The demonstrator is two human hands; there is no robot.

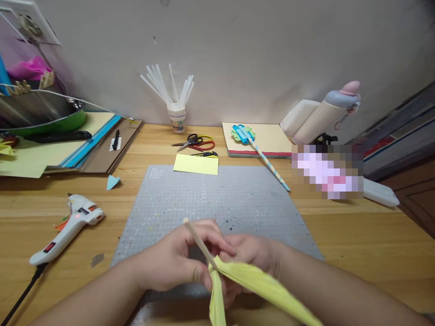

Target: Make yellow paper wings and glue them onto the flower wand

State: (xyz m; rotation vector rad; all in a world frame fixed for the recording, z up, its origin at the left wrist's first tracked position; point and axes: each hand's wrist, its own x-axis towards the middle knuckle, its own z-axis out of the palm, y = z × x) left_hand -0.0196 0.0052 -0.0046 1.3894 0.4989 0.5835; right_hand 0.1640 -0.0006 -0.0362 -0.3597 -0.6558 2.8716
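Close to me, above the near part of the grey cutting mat [163, 203], I hold a thin wooden stick [198, 240] with its bare end tilted up and left. Yellow crepe paper [268, 287] is gathered about the stick; one long strip trails down to the right and a shorter one hangs down. My left hand [183, 258] curls round the stick and paper, its thumb by the gathered spot. Meeting it from the right, my right hand [253, 256] is closed at the paper, its fingertips partly hidden behind the strip.
A hot glue gun [73, 226] with a lit red light lies left. Beyond the mat are a yellow paper piece [196, 164], scissors [193, 142] and a cup of white sticks [177, 118]. A striped paper-wrapped stick [267, 160] leans on a pad [272, 131]; a bottle [326, 113] stands behind.
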